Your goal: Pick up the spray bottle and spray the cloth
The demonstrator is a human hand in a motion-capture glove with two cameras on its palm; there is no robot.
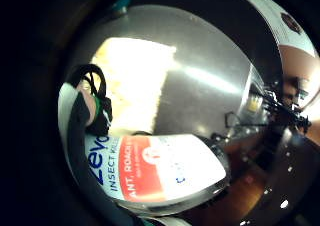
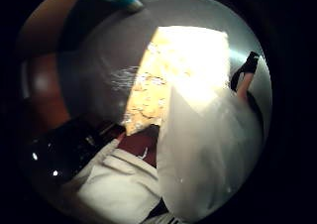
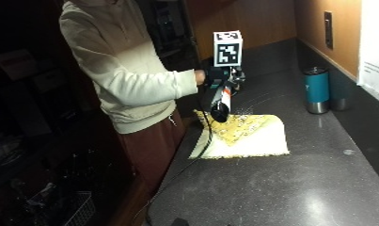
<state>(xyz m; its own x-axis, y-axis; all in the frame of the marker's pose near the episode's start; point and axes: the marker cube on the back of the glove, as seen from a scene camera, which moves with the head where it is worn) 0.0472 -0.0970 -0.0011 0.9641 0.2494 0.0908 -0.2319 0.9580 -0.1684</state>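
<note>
Across the dark desk (image 3: pixel 289 188) lay the yellow cloth (image 3: pixel 251 136), soft and limp, one corner folded up. Above it we held the spray bottle (image 3: pixel 219 101), our right hand (image 3: pixel 209 77) with fingers clamped round it; its white-and-red labelled body looked light, stiff and slick, best gripped near the neck.

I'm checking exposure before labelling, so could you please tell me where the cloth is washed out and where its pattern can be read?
Little-finger palm view: the cloth is blown out to a pale patch. Thumb palm view: one half glares white, the other shows pattern. Outside view: it is evenly lit on the dark counter, pattern readable beneath the spray bottle in the right hand; the room behind is dark.
</note>
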